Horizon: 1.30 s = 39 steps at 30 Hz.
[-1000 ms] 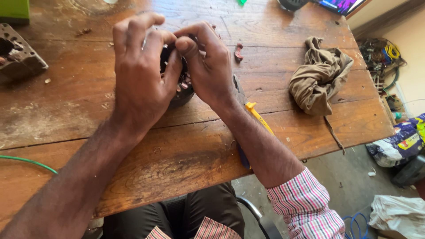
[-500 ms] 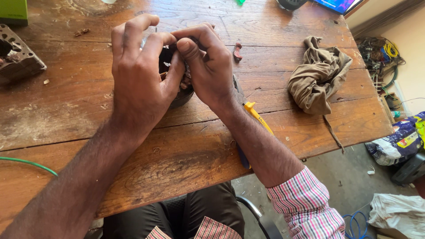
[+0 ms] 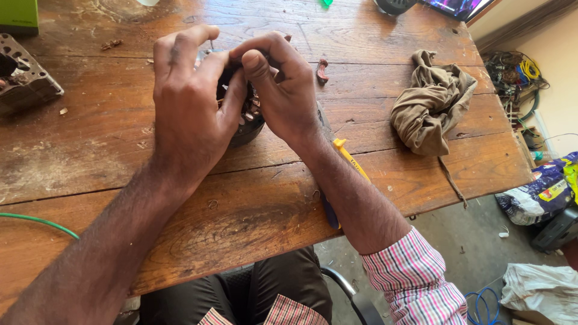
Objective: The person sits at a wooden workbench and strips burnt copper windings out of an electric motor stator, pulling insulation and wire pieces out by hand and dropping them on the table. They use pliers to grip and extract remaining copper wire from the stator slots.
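On the wooden table point(image 3: 90, 156) we see a grey metal block point(image 3: 24, 81) at far left. Our left hand point(image 3: 189, 114) and right hand point(image 3: 283, 96) both close around a dark round part point(image 3: 247, 123) at table centre. Farther right lies a crumpled brown rag point(image 3: 430, 105).

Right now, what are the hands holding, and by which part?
Both hands grip one dark round part resting on the wooden table: left hand around its left side and top, right hand pinching at its upper right. Most is hidden.
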Tool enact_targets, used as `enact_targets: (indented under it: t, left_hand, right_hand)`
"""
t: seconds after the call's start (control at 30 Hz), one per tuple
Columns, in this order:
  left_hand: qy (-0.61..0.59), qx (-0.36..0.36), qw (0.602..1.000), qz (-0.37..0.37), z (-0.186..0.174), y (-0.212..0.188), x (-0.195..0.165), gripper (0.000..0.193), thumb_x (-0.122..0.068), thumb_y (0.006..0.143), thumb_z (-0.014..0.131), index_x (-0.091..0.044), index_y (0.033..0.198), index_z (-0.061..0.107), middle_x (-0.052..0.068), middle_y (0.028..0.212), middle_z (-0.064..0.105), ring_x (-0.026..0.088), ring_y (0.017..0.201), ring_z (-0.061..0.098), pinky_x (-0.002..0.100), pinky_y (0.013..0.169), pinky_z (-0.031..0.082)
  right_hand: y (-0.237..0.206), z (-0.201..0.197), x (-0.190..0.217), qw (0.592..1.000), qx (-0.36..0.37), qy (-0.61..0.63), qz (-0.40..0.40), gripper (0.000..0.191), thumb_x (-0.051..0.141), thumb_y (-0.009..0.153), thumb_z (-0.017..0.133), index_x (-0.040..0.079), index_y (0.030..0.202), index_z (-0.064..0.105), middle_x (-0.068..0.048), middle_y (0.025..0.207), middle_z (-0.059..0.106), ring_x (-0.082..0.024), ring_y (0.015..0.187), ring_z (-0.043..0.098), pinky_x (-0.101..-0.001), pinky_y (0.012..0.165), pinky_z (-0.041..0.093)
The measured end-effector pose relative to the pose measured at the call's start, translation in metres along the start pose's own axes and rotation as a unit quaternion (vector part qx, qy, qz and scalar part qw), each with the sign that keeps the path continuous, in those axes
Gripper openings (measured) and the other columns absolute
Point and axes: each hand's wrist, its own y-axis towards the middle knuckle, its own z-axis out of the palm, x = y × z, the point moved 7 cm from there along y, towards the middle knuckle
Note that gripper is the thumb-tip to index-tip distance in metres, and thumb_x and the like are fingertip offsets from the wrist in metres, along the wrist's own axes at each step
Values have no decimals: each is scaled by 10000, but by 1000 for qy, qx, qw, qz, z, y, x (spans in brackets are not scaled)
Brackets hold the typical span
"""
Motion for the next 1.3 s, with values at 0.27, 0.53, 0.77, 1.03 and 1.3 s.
enact_targets:
  t: [0.27, 0.53, 0.77, 1.03, 1.3]
  left_hand:
    - [17, 10, 1000, 20, 5, -5, 1, 218, -135, 1042, 740, 71, 1066, 675, 201, 1366, 548, 364, 1300, 490, 487, 1139, 457]
    - [3, 1, 1000, 29, 0, 2, -5, 251, -175, 1069, 712, 67, 1124, 679, 227, 1383, 528, 371, 1308, 514, 493, 1092, 486]
    - [-31, -38, 999, 18, -19, 10, -13, 351, -299, 1062, 728, 45, 1115, 688, 216, 1305, 569, 368, 1208, 585, 509, 985, 542]
    - [-137, -87, 987, -9, -32, 15, 9, 235, -227, 1055, 632, 2, 1088, 674, 159, 1139, 640, 261, 1073, 661, 381, 796, 633]
    - [-221, 154, 958, -102, -38, 26, 57, 322, -359, 912, 749, -57, 1022, 773, 162, 1106, 692, 291, 1107, 621, 484, 895, 517]
  right_hand:
    - [-2, 2, 4, 999, -14, -29, -1, 329, 360, 1176, 506, 56, 1141, 626, -1, 965, 681, -53, 912, 636, -217, 833, 550]
    - [-1, 1, 3, 1000, -15, 10, 13, 324, 356, 1171, 510, 54, 1140, 624, 2, 966, 670, -50, 921, 626, -213, 830, 543]
    - [0, 7, 8, 988, -1, 151, 19, 336, 386, 1124, 537, 60, 1176, 599, -29, 1041, 705, -46, 830, 640, -197, 703, 544]
    - [8, -60, -19, 976, -218, -27, 16, 320, 372, 1087, 598, 56, 1063, 647, -27, 869, 678, -69, 737, 648, -227, 594, 530]
    - [8, -72, -54, 955, -150, -227, 117, 254, 308, 1056, 692, 56, 1082, 675, -46, 918, 721, -138, 868, 682, -326, 734, 563]
